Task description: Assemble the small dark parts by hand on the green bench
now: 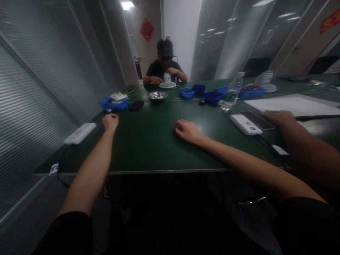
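My left hand [110, 122] rests on the green table [148, 148] near its left edge. Its fingers are curled into a fist, and what they hold, if anything, is hidden. A small dark object [107, 111] lies just beyond it. My right hand [186, 131] lies at the middle of the table with its fingers closed. A thin dark tip [173, 128] pokes out to the left of them; I cannot name the tool.
Another person's hand [277, 118] lies flat at the right beside a phone [257, 120] and a white power bank [245, 124]. A second power bank [79, 133] sits far left. Further back are a water bottle [231, 92], blue bins [187, 92], a metal bowl [158, 95] and a seated person [164, 69].
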### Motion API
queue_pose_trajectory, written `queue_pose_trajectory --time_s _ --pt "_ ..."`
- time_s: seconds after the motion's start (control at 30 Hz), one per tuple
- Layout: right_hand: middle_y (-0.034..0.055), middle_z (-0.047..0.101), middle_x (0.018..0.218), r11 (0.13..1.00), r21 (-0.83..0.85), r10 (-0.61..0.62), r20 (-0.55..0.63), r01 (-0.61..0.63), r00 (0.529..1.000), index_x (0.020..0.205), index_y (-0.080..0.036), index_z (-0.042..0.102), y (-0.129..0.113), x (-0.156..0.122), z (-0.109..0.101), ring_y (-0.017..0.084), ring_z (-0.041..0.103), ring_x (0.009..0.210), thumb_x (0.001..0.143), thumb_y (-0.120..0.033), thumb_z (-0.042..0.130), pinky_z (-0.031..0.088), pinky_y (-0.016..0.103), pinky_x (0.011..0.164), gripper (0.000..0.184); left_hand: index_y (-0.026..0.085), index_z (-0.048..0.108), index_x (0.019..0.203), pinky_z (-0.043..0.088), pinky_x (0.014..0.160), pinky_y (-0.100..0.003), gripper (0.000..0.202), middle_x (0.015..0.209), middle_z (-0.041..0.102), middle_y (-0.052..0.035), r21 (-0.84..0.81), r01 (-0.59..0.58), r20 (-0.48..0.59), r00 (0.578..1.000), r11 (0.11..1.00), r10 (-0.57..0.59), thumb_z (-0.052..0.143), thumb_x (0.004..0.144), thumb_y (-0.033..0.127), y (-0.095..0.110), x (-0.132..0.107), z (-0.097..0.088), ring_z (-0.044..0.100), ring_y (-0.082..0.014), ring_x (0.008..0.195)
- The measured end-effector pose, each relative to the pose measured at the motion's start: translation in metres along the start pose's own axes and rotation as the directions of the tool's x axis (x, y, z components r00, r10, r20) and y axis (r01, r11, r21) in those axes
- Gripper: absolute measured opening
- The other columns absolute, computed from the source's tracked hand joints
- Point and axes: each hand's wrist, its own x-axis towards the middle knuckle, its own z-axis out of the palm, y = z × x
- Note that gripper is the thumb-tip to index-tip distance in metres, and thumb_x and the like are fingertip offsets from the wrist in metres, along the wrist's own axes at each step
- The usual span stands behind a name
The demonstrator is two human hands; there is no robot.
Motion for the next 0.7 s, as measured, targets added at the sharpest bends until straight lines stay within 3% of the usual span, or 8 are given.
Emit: queue_pose_trajectory --time_s 0.23,0.53,0.7 --pt "0.0101 0.069 0.12 1.0 0.021 -0.002 -0.003 0.002 1.0 0.121 -0.022 0.067 -0.0022 -0.0022 -0.002 0.022 0.066 0.093 0.102 -0.039 0.054 0.046 0.03 0.072 0.028 0.018 0.081 0.105 0.05 0.108 -0.038 0.022 0.114 0.079 -0.0118 0.016 0.011 0.091 0.996 1.0 -0.013 0.072 0.086 0.022 -0.001 0.0018 -0.0025 0.07 -0.0284 0.115" --pt "0.0099 0.07 0.119 1.0 0.02 0.004 0.001 -0.004 1.0 0.121 -0.022 0.067 -0.0036 -0.0032 -0.0037 0.023 0.066 0.093 0.102 -0.037 0.055 0.046 0.031 0.074 0.027 0.017 0.082 0.099 0.052 0.103 -0.036 0.02 0.11 0.079 -0.0115 -0.026 0.045 0.096 0.994 0.999 -0.042 0.076 0.081 0.022 0.0004 0.0014 -0.0031 0.071 -0.0291 0.111" --pt "0.0095 0.069 0.119 1.0 0.015 -0.008 0.005 0.008 1.0 0.122 -0.022 0.067 -0.0016 -0.0016 -0.0026 0.022 0.065 0.094 0.102 -0.038 0.054 0.045 0.03 0.073 0.028 0.018 0.082 0.101 0.053 0.099 -0.034 0.021 0.109 0.08 -0.0097 -0.046 0.0 0.15 0.989 0.999 0.007 0.077 0.081 0.023 0.006 -0.0007 -0.0012 0.072 -0.0264 0.107"
